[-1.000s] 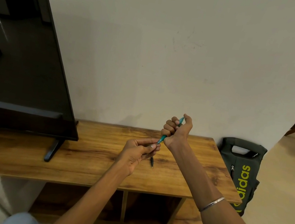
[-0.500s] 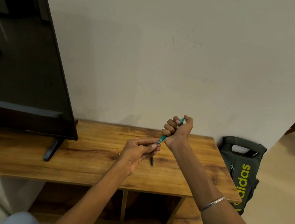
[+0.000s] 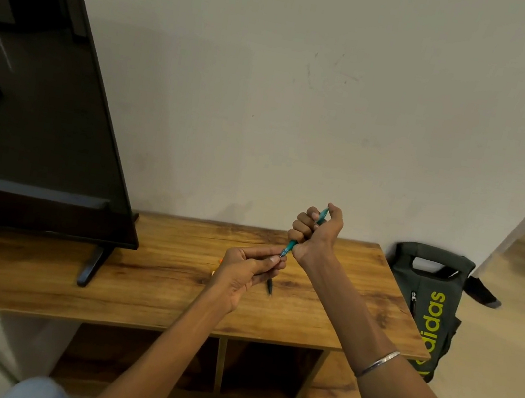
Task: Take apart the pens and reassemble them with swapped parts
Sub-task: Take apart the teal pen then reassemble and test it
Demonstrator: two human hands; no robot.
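Just right of the frame's centre, the right hand [image 3: 317,234] is fisted around a slim teal plastic pen [image 3: 305,232], tilted with its tip down-left. The left hand [image 3: 247,272] pinches that tip between thumb and fingertips. Below them, a small dark pen piece [image 3: 270,286] lies on the long wooden TV cabinet [image 3: 172,270].

Home living room: flat-screen TV [image 3: 26,107] on a low wooden TV unit [image 3: 170,287] with open cubbies, plain painted wall [image 3: 305,101], tiled floor [image 3: 502,378], Adidas backpack [image 3: 427,303] leaning beside it.
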